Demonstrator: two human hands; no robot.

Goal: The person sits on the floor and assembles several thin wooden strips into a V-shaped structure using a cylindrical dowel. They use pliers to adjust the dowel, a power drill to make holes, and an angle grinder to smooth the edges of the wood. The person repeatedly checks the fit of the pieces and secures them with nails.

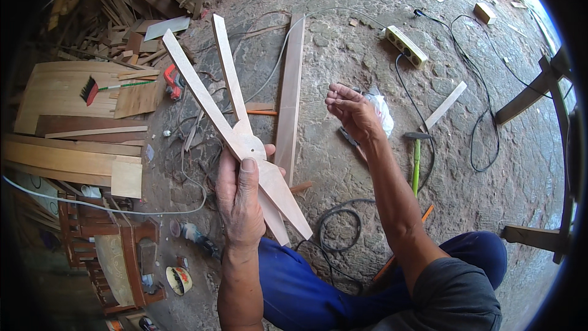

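My left hand [242,193] grips two crossed pale wooden pieces [202,95], shaped like a large pair of tongs. Its thumb presses beside a small dark hole in the rounded joint, with some fingers hidden behind. Two long narrow arms spread up and away from the joint, while two wider tapered ends point toward my knee. Apart from the wood, my right hand [355,110] is raised on the right with its fingers drawn together. Whatever may be between those fingertips is too small to make out. A white plastic bag [383,113] lies on the floor behind that hand.
A long plank [291,92] lies beyond the wooden pieces. To the right are a green-handled hammer [417,162], a wood strip [446,105], a power strip [404,47] and black cables. Stacked boards [67,95], a red clamp [173,83] and scrap wood [135,43] occupy the left.
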